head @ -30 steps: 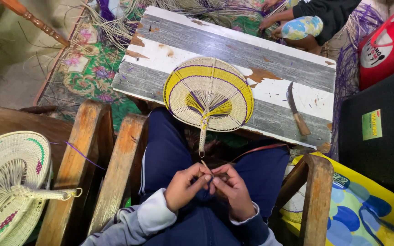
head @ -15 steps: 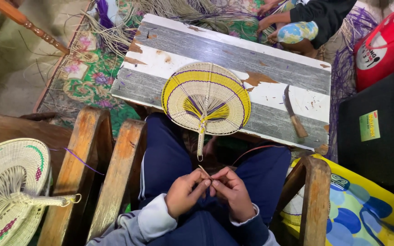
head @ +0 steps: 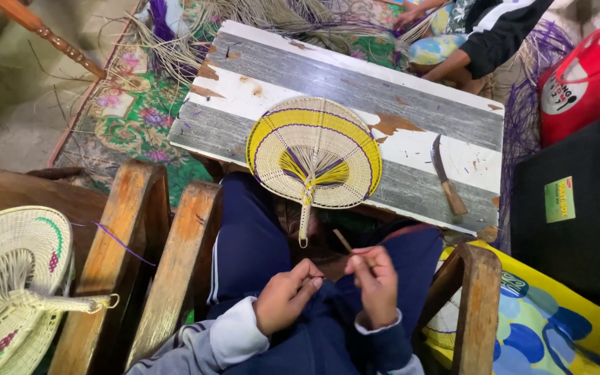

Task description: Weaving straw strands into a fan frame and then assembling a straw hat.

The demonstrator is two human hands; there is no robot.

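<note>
- Over the lap, the left hand [head: 282, 302] and right hand [head: 376, 285] sit between two wooden chair arms [head: 477, 305] that hem them in sideways.
- Ahead, the woven fan [head: 314, 153] overhangs the board's [head: 411, 90] near edge, its handle pointing into the lap.
- A knife [head: 446, 177] lies right of the fan; bare board shows between them.

A low table [head: 411, 83] with peeling grey and white painted planks stands on a green floral mat [head: 130, 114]. Bare concrete floor [head: 15, 118] lies at the left. Worn wooden chair arms [head: 116, 257] frame the foreground, and a black box [head: 578, 208] sits right.
</note>
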